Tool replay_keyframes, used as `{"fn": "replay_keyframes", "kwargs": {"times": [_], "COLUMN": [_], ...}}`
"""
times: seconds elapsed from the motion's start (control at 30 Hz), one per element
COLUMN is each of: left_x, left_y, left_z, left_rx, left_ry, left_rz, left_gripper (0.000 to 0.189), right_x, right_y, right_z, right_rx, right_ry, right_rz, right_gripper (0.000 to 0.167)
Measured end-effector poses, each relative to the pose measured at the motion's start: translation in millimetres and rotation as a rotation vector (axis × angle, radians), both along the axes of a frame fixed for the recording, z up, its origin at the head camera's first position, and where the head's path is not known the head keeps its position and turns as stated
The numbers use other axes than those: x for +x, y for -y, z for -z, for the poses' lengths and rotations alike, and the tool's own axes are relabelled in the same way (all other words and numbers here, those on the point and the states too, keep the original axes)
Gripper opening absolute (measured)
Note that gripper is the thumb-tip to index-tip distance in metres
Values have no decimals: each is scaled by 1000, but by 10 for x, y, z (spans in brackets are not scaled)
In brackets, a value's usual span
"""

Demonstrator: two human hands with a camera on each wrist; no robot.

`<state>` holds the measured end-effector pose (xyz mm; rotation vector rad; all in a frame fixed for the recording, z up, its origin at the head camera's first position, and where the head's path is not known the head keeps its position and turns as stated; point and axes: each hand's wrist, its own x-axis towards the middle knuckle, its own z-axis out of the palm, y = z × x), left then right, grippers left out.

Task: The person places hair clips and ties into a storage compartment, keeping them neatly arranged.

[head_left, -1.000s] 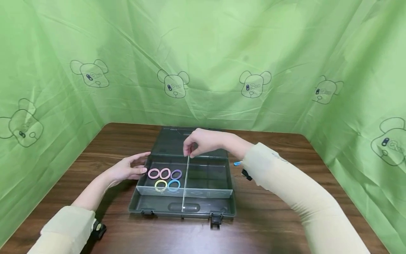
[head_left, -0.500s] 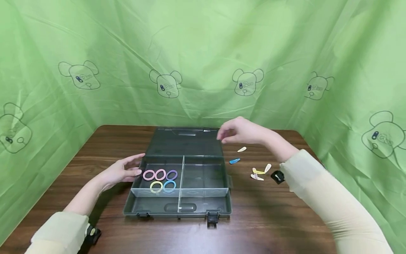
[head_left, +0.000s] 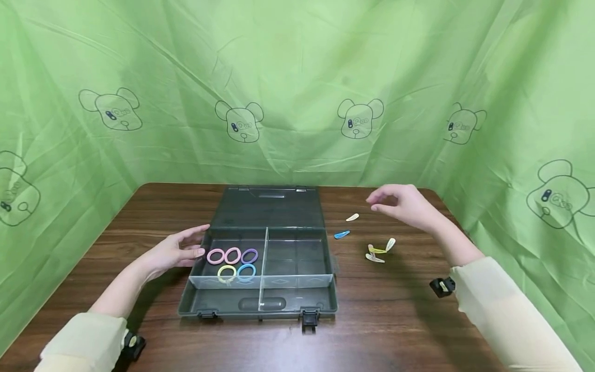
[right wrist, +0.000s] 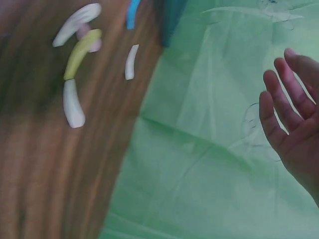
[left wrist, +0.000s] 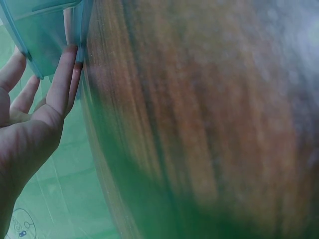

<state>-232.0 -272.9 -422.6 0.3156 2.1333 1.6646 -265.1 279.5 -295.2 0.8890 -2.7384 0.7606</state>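
Left hand (head_left: 171,252) resting against the left wall of the grey plastic box (head_left: 297,253), thumb at the rim, fingers fairly straight along the outer side. Box lies immediately to the right of that hand; its lid (head_left: 271,211) folded open flat, ahead and to the right of the same hand. Clear dividers cross inside, making four compartments. In the far-left one, just right of the left thumb: two pink rings (head_left: 224,256) and a purple ring (head_left: 257,256) in a row, with a yellow ring (head_left: 226,266) and a blue ring (head_left: 246,264) nearer the person, by the cross divider. Right hand (head_left: 402,205) raised above the desk (head_left: 386,330), well right of the box; fingers loosely bent, thumb apart from them, grasp holding nothing. Left of it on the wood, a lone white clip (head_left: 353,217); left and nearer the person, a blue clip (head_left: 342,234). Nearer the person than the right hand, a small heap: yellow clip (head_left: 378,251) touching a white one (head_left: 390,245) at its end, another pale clip (head_left: 374,258) close by, and a pinkish clip partly under the yellow in the right wrist view. Green curtain (head_left: 297,62) beyond both hands.
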Motion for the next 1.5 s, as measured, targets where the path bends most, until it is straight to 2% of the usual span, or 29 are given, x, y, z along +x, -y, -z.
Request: {"fn": "replay_keyframes", "kwargs": {"times": [0.2,0.37,0.63,0.8,0.93,1.17,1.5], "left_x": [17,19,7,10,11,12,5], "left_y": [-6,-1,3,8,14,13,10], "left_z": [-24,-28,-11,-4,-3,-11,-23], "left_rx": [-2,-4,-7,-10,-7,13,8], "left_ry": [9,10,22,15,19,38,44], "left_rz": [-10,-5,-1,-3,-6,-16,-10], "left_gripper": [73,73,76,74,75,77,79], "right_x": [37,51,-3,-48,-64,-85,-148], "right_y": [-154,-218,-250,-274,-281,-284,-342], "right_z": [308,576,882,992,1063,1130,1201], "right_rx": [-46,-28,69,165,208,193,206], "right_ry": [-43,-55,16,0,34,123,157], "right_rz": [67,87,25,-22,-62,-114,-92], "right_gripper": [13,15,14,14,13,10,11]}}
